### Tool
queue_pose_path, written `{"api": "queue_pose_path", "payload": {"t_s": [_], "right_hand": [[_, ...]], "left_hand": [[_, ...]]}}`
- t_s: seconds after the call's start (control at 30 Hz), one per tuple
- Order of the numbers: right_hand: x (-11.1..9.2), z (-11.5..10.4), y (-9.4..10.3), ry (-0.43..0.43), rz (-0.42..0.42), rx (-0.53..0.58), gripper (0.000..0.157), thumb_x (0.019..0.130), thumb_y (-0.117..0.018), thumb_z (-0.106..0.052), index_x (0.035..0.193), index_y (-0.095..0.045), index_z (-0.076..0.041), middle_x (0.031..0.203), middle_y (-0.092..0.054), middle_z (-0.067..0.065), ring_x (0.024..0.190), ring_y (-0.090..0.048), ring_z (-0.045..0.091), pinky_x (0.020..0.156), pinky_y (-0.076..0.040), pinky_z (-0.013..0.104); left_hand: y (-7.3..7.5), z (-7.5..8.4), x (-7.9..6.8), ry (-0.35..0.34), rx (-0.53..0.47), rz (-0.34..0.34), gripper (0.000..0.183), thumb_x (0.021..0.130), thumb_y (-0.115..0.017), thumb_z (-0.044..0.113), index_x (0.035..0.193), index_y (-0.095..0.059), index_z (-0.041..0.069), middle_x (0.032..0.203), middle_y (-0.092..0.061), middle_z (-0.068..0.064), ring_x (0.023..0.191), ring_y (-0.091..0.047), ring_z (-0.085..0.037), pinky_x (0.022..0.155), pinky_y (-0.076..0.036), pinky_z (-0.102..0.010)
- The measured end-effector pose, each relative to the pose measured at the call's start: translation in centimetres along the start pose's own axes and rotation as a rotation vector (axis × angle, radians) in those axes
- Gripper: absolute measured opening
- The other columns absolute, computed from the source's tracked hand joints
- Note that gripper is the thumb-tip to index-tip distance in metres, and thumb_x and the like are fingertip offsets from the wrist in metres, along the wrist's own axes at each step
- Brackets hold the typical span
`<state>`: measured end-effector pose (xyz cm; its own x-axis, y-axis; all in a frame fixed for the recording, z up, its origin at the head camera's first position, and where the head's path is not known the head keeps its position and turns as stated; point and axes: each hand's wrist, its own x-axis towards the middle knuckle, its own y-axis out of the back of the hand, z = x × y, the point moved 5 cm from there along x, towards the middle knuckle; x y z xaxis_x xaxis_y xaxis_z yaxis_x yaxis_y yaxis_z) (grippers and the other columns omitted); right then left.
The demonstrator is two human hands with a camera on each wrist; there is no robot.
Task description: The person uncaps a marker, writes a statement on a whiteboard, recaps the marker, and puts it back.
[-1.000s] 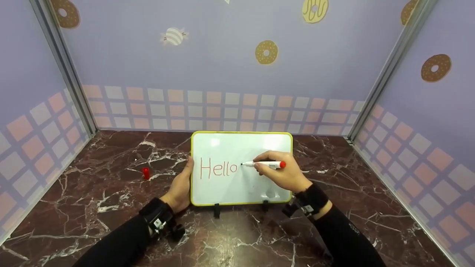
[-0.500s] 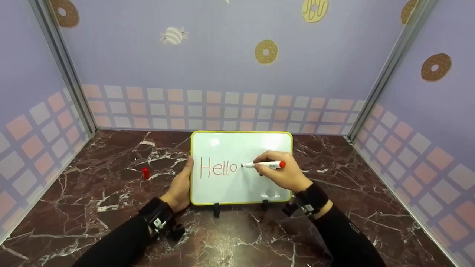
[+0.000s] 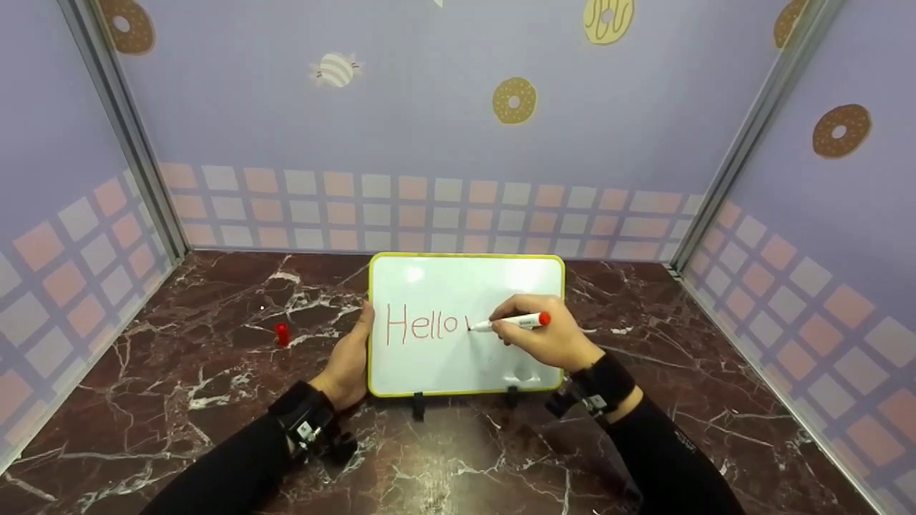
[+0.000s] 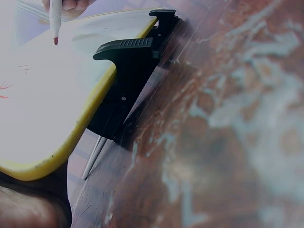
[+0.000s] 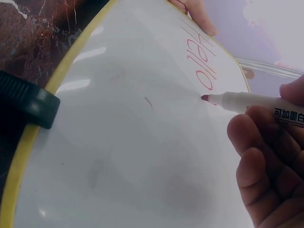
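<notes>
A whiteboard point(image 3: 429, 368) with a yellow frame leans back on a stand with black clips point(image 3: 418, 405). Red writing point(image 3: 421, 325) on its left half reads "Hello", followed by a short slanting stroke. My left hand point(image 3: 347, 365) grips the board's left edge, thumb along the frame and the other fingers mostly hidden behind. In my right hand point(image 3: 549, 336) I pinch a white marker point(image 3: 526, 320) with a red end. Its dark red tip point(image 5: 205, 98) is right at the board's surface, at the new stroke, in the right wrist view.
A red marker cap point(image 3: 282, 334) stands on the dark marbled table point(image 3: 236, 458), left of my left hand. Behind the table rises a lilac wall point(image 3: 429, 129) with donut pictures and checks, and side walls close off left and right.
The marker tip has moved slightly down and right, leaving a short red slanting stroke after "Hello". My left hand and the board stay in place.
</notes>
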<state>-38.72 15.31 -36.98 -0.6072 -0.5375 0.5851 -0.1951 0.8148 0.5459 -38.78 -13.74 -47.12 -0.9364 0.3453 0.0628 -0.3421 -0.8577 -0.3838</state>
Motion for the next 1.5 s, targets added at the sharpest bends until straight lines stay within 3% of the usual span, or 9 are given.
{"api": "queue_pose_path", "payload": {"t_s": [0.4,1.03,1.5], "right_hand": [[0.11,-0.22,0.0,0.006,-0.016,0.006,0.008,0.1,-0.08,0.0,0.104,-0.084,-0.005,0.086,-0.079,0.006,0.07,-0.071,0.011,0.067,-0.059,0.022],[-0.04,-0.04,0.06,-0.01,-0.023,-0.022,0.007,0.101,-0.08,-0.001,0.103,-0.084,-0.007,0.088,-0.08,0.002,0.07,-0.072,0.012,0.067,-0.06,0.024],[0.05,-0.14,0.39,-0.017,0.029,-0.037,0.007,0.101,-0.081,-0.002,0.101,-0.084,-0.008,0.082,-0.078,0.0,0.068,-0.071,0.012,0.064,-0.059,0.024]], "left_hand": [[0.15,-0.08,-0.1,0.008,0.01,0.025,0.084,0.111,-0.027,0.078,0.169,-0.043,0.02,0.145,-0.071,-0.016,0.123,-0.074,-0.038,0.098,-0.062,-0.058],[0.09,-0.13,-0.06,0.002,0.004,0.003,0.085,0.111,-0.024,0.078,0.17,-0.042,0.018,0.143,-0.072,-0.014,0.121,-0.074,-0.035,0.098,-0.062,-0.055],[0.23,-0.15,0.03,-0.003,0.003,0.037,0.083,0.112,-0.026,0.077,0.168,-0.045,0.019,0.139,-0.074,-0.014,0.118,-0.075,-0.034,0.096,-0.062,-0.052]]}}
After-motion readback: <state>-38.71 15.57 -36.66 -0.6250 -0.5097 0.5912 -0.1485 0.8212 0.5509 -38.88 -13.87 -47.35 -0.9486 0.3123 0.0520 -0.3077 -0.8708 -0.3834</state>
